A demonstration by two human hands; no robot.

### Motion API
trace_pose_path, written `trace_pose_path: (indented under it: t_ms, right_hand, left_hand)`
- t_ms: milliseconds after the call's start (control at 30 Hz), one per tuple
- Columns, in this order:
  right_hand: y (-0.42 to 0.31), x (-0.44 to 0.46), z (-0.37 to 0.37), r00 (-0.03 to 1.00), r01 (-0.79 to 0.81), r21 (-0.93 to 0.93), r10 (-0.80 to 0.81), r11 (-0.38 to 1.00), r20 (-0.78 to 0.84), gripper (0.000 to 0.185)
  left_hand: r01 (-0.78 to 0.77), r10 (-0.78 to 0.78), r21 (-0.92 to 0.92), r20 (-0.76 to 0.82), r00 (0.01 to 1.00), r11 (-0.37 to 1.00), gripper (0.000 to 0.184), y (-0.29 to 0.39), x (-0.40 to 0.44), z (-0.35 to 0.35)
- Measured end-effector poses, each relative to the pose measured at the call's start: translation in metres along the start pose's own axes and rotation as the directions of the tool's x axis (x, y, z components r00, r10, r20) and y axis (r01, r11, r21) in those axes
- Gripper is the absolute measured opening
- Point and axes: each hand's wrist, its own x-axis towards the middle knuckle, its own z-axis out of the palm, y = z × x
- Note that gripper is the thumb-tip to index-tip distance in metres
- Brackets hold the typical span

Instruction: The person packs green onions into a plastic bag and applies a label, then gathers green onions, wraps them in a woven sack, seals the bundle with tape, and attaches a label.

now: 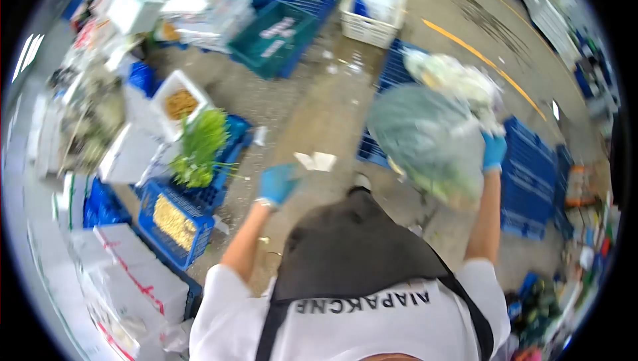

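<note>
My right hand point(494, 150), in a blue glove, is closed on the edge of a large clear plastic bag point(425, 132). The bulging bag looks full of green leafy produce, blurred behind the film. It hangs or rests over the near end of a blue pallet point(373, 142); which of the two I cannot tell. Pale leafy vegetables point(452, 79) in clear wrapping lie just beyond it. My left hand point(278, 183), also blue-gloved and somewhat blurred, is held out over the wet floor with its fingers apart and nothing visible in them. White scraps point(316, 162) lie on the floor near it.
To the left are bunched greens point(199, 148), a blue crate point(166, 221) of pale yellow pieces, a white foam box point(179, 102) and stacked white boxes point(126, 268). A green crate point(276, 39) and a white basket point(373, 12) stand ahead. Another blue pallet point(528, 178) lies right.
</note>
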Motion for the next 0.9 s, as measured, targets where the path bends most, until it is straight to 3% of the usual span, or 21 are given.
trace_pose_path:
  t_ms: [33, 67, 100, 167, 233, 267, 300, 333, 367, 400, 433, 467, 500, 533, 600, 633, 667, 733, 900]
  right_hand:
    - [0.009, 0.029, -0.002, 0.998, -0.022, 0.040, 0.024, 0.999, -0.064, 0.017]
    - [0.002, 0.058, -0.010, 0.980, -0.178, 0.229, 0.193, 0.957, -0.045, 0.012]
    - [0.022, 0.081, -0.009, 0.963, -0.253, 0.252, 0.267, 0.934, -0.023, 0.017]
    - [0.075, 0.111, 0.003, 0.970, -0.201, 0.005, 0.200, 0.980, -0.136, 0.021]
    - [0.160, 0.112, 0.035, 0.936, -0.345, -0.192, 0.322, 0.919, -0.141, 0.038]
    - [0.172, 0.120, 0.044, 0.855, -0.454, -0.397, 0.515, 0.798, 0.058, 0.047]
    - [0.201, 0.113, 0.065, 0.710, -0.430, -0.669, 0.685, 0.606, 0.163, 0.052]
    - [0.171, 0.107, 0.072, 0.659, -0.284, -0.715, 0.671, 0.639, 0.339, 0.055]
    - [0.164, 0.105, 0.093, 0.520, -0.034, -0.772, 0.670, 0.635, 0.529, 0.058]
    - [0.173, 0.090, 0.129, 0.437, -0.075, -0.758, 0.704, 0.648, 0.559, 0.053]
    - [0.178, 0.065, 0.163, 0.494, -0.065, -0.571, 0.524, 0.818, 0.694, 0.048]
    - [0.149, 0.062, 0.196, 0.344, -0.103, -0.496, 0.499, 0.862, 0.796, 0.046]
    - [0.124, 0.054, 0.224, 0.289, -0.039, -0.322, 0.319, 0.946, 0.902, 0.046]
    - [0.092, 0.051, 0.250, 0.265, -0.015, -0.221, 0.217, 0.975, 0.939, 0.043]
    - [0.046, 0.041, 0.326, -0.070, -0.006, -0.098, 0.098, 0.995, 0.993, 0.056]
    - [0.031, 0.028, 0.367, -0.062, 0.094, 0.050, -0.044, 0.994, 0.997, 0.053]
    - [-0.020, 0.056, 0.374, -0.101, 0.141, 0.019, -0.005, 0.990, 0.995, 0.049]
    - [-0.066, 0.079, 0.428, -0.165, 0.167, 0.138, -0.110, 0.976, 0.980, 0.050]
    - [-0.119, 0.181, 0.514, 0.116, -0.122, 0.310, -0.297, 0.943, 0.948, 0.053]
  left_hand:
    - [0.131, -0.135, 0.069, 0.061, 0.989, 0.989, 0.041, -0.021, -0.004, 0.010]
    - [0.231, -0.233, 0.040, 0.074, 0.970, 0.972, 0.044, -0.048, -0.017, 0.021]
    - [0.292, -0.293, 0.026, 0.118, 0.949, 0.956, 0.046, -0.053, -0.022, 0.018]
    - [0.427, -0.432, 0.067, 0.145, 0.890, 0.902, 0.047, -0.083, -0.042, 0.043]
    - [0.545, -0.556, 0.114, 0.225, 0.800, 0.830, 0.045, -0.093, -0.057, 0.072]
    - [0.590, -0.589, 0.089, 0.272, 0.761, 0.803, 0.045, -0.081, -0.057, 0.079]
    - [0.634, -0.619, 0.069, 0.317, 0.718, 0.770, 0.045, -0.070, -0.058, 0.083]
    - [0.688, -0.637, -0.030, 0.350, 0.687, 0.725, 0.044, -0.076, -0.069, 0.105]
    - [0.649, -0.610, 0.030, 0.377, 0.697, 0.760, 0.041, -0.088, -0.080, 0.129]
    - [0.678, -0.608, -0.088, 0.371, 0.702, 0.730, 0.031, -0.114, -0.111, 0.178]
    - [0.688, -0.600, -0.085, 0.422, 0.679, 0.720, 0.031, -0.112, -0.113, 0.186]
    - [0.712, -0.600, -0.094, 0.469, 0.648, 0.696, 0.030, -0.111, -0.103, 0.190]
    - [0.733, -0.598, -0.108, 0.505, 0.622, 0.672, 0.030, -0.107, -0.093, 0.193]
    - [0.749, -0.596, -0.118, 0.531, 0.603, 0.652, 0.029, -0.104, -0.078, 0.192]
    - [0.773, -0.586, -0.145, 0.571, 0.575, 0.618, 0.028, -0.106, -0.044, 0.186]
    - [0.780, -0.579, -0.157, 0.586, 0.567, 0.605, 0.027, -0.110, -0.024, 0.181]
    - [0.790, -0.574, -0.171, 0.600, 0.557, 0.588, 0.027, -0.117, -0.002, 0.178]
    - [0.800, -0.554, -0.208, 0.624, 0.552, 0.563, 0.026, -0.133, 0.046, 0.168]
    - [0.806, -0.517, -0.302, 0.642, 0.566, 0.509, 0.023, -0.202, 0.183, 0.125]
